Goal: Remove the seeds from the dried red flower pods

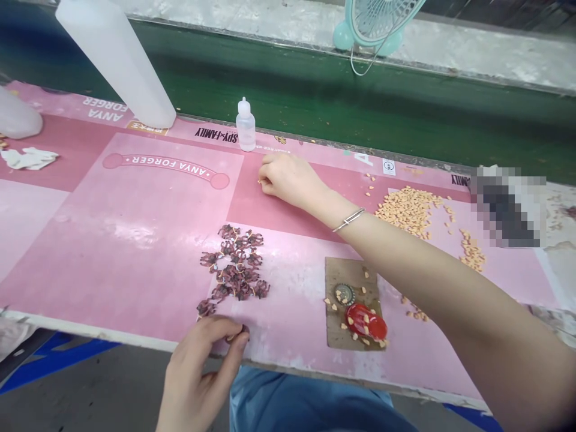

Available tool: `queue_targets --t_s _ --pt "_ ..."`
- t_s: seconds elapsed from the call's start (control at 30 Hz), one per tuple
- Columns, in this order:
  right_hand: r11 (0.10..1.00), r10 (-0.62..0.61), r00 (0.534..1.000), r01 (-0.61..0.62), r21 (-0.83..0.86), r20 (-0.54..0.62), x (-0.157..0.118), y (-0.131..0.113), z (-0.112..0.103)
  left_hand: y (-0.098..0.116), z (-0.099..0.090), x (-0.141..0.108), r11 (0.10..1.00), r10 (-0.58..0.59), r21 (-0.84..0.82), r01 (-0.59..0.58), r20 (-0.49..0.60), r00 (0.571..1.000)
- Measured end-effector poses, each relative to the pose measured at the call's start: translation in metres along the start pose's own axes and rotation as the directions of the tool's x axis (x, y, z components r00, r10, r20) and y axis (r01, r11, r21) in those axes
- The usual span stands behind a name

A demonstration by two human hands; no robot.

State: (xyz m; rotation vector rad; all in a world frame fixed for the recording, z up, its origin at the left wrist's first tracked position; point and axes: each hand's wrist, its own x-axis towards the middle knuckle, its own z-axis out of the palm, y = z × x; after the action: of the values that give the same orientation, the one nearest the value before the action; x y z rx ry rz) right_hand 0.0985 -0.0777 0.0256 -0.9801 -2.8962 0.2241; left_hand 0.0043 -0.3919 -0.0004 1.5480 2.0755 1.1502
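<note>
1. Left hand [202, 357], one: low, near the table's front edge [292, 371]. Thumb and forefinger closed to a narrow pinch on a small brown piece [244, 331]. Piece mostly covered; long axis cannot be told.
2. Right hand [288, 177], one: over the far half of the table, arm reaching in from 4 o'clock. Fingers curled in, tips together; a tiny yellow piece [260, 182] shows at them, its lie too small to read.
3. Chief relation: brown piece at about 6 o'clock from the right fingertips, well apart; the two pinches not meeting.
4. Brown pieces [237, 277], a loose cluster: between the hands, at 12 o'clock from the left fingertips, 7 o'clock from the right hand. Left hand the nearer.
5. Yellow pieces [407, 210], a spread heap: between 3 and 4 o'clock from the right hand, well apart. Right hand the nearer.
6. Squeeze bottle [246, 129], upright: near the right hand, at 11 o'clock.
7. Card [337, 271], with red dish [357, 321] and metal cap [345, 288]: between 2 and 3 o'clock from the left fingertips.
</note>
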Motion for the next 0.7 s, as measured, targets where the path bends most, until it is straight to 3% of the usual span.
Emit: queue_targets --t_s 0.2,0.3,0.37,0.43,0.47,0.6,0.7 --pt "0.996 -0.022 0.999 0.025 0.083 -0.046 0.001 0.004 0.007 -0.001 -0.002 0.003 0.999 0.051 -0.005 -0.051 0.001 0.999" --pt "0.986 -0.045 0.994 0.062 0.157 -0.104 -0.021 0.001 0.002 -0.001 -0.006 0.007 0.992 0.125 0.013 -0.126 0.028 0.992" --pt "0.962 -0.115 0.968 0.165 0.217 -0.223 -0.053 -0.003 -0.008 0.001 -0.007 0.01 0.984 0.174 0.019 -0.175 0.054 0.983" --pt "0.928 -0.217 0.896 0.312 0.202 -0.387 -0.1 -0.006 -0.021 0.003 -0.006 0.012 0.981 0.192 -0.002 -0.192 0.059 0.98" --pt "0.926 -0.241 0.879 0.335 0.173 -0.411 -0.126 -0.008 -0.027 0.004 -0.003 0.013 0.981 0.192 -0.024 -0.191 0.063 0.979" --pt "0.961 -0.105 0.927 0.188 0.204 -0.359 -0.228 -0.017 -0.039 0.01 0.013 0.014 0.971 0.216 -0.136 -0.199 0.125 0.968" --pt "0.977 0.013 0.927 0.069 0.204 -0.375 -0.275 -0.025 -0.028 0.016 0.026 0.016 0.954 0.242 -0.224 -0.201 0.17 0.955"
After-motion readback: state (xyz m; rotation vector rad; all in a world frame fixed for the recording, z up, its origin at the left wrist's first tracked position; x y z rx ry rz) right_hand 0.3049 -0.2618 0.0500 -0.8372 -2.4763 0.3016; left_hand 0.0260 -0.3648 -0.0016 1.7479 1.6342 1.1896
